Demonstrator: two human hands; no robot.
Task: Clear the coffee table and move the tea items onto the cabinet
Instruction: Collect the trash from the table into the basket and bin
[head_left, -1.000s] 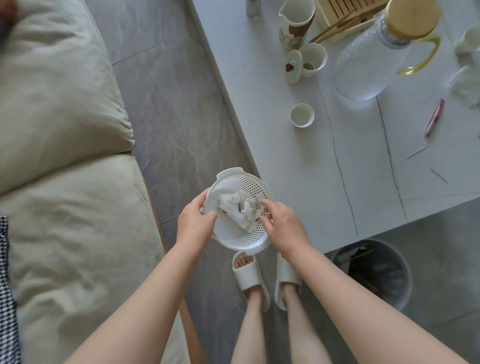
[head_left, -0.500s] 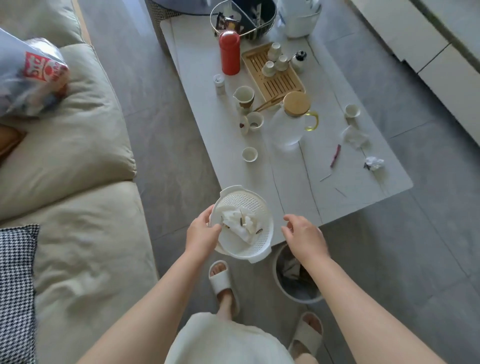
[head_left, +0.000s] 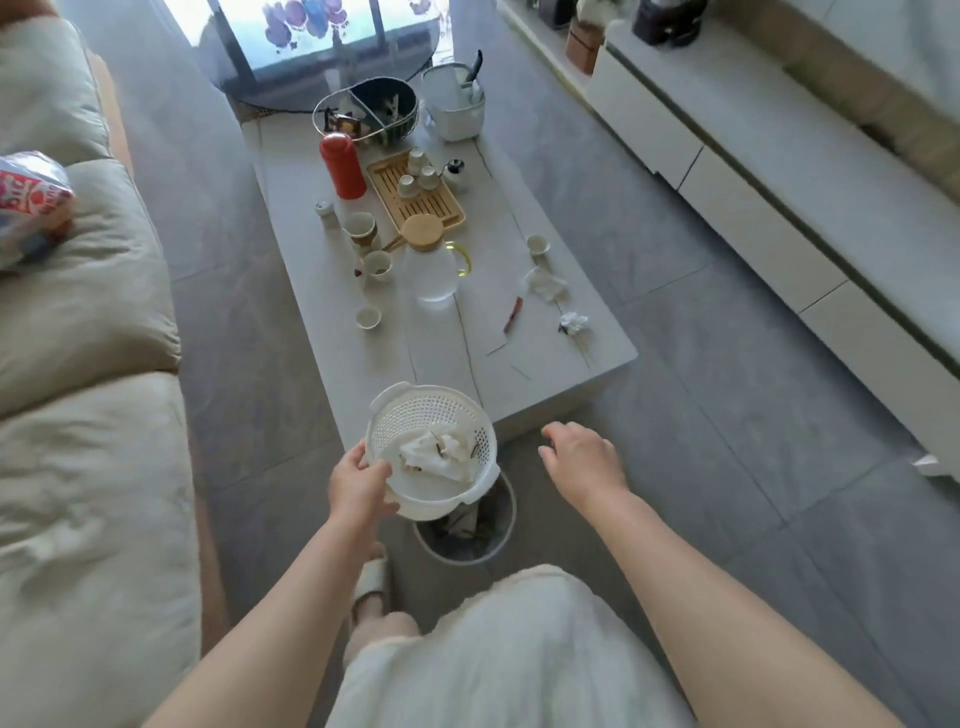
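While the left hand (head_left: 361, 486) grips the near rim of a white colander (head_left: 431, 449), the bowl hangs above a round waste bin (head_left: 465, 527) that stands on the grey floor at the near end of the coffee table (head_left: 550, 374). Crumpled white tissue (head_left: 439, 457) lies inside the colander with a few dark scraps on it. Right hand (head_left: 584, 462) — held in the air beside the colander, fingers loosely spread, holding nothing.

On the table, from near to far:
- small white cup (head_left: 369, 317) alone near the left edge
- glass pitcher (head_left: 431, 265) with a wooden lid and yellow handle, upright
- red pen-like stick (head_left: 512, 314), a flat tissue (head_left: 545, 283) and a crumpled wad (head_left: 574, 323) on the right side, with another small cup (head_left: 537, 244) just beyond
- two mugs (head_left: 361, 228) left of the pitcher
- bamboo tea tray (head_left: 436, 202) carrying three small cups, a little teapot (head_left: 454, 169) just off its right edge
- red canister (head_left: 342, 165) upright — left of the tray
- wire basket (head_left: 363, 111) and a white bucket-like pot (head_left: 454, 111) at the far end

Beige sofa (head_left: 78, 415) runs along the left; a low white cabinet (head_left: 753, 171) stands along the right, well apart from the table
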